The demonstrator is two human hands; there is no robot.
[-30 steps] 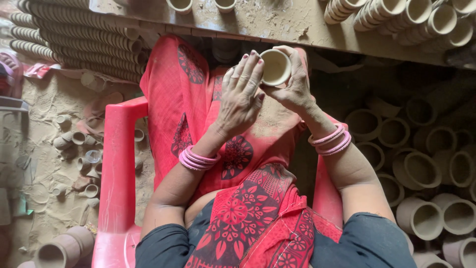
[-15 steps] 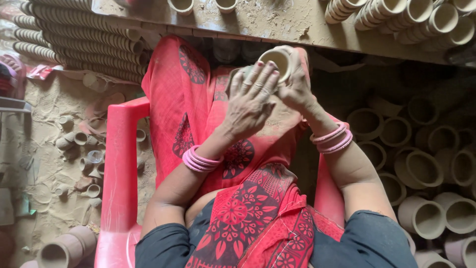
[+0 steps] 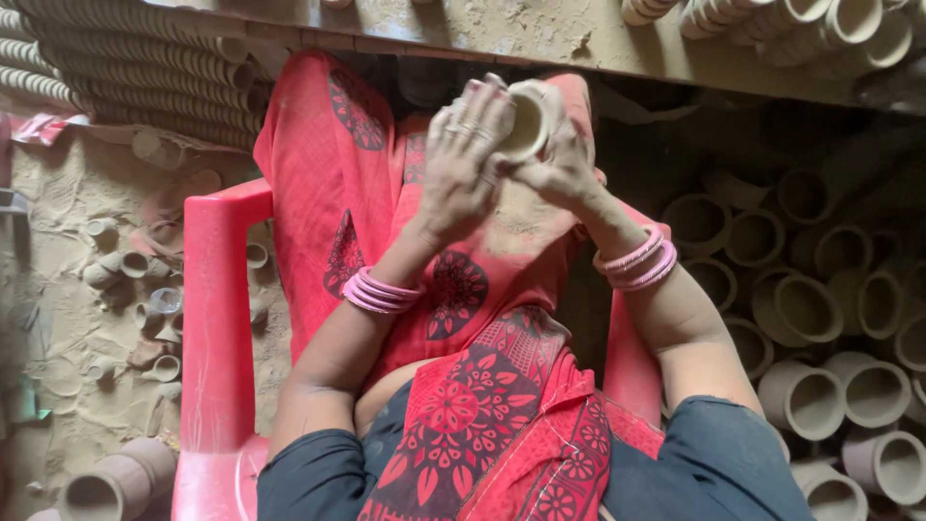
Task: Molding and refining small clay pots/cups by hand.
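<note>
A small pale clay cup (image 3: pixel 526 121) is held up over my lap, its open mouth facing me. My right hand (image 3: pixel 559 159) grips it from the right and below. My left hand (image 3: pixel 463 164) lies against the cup's left side, fingers flat and spread over its wall and rim. Both wrists carry pink bangles. I sit in a red plastic chair (image 3: pixel 217 318) and wear a red patterned cloth.
Many unfired clay cups (image 3: pixel 820 318) lie piled on the ground to my right. Long stacked rows of cups (image 3: pixel 116 58) lie at upper left, more on a dusty ledge (image 3: pixel 579 34) ahead. Small cups and fragments (image 3: pixel 135 280) are scattered on the sandy floor at left.
Both hands have kept the cup and turned it slightly. My left hand has slid further over the cup's side, covering more of its rim.
</note>
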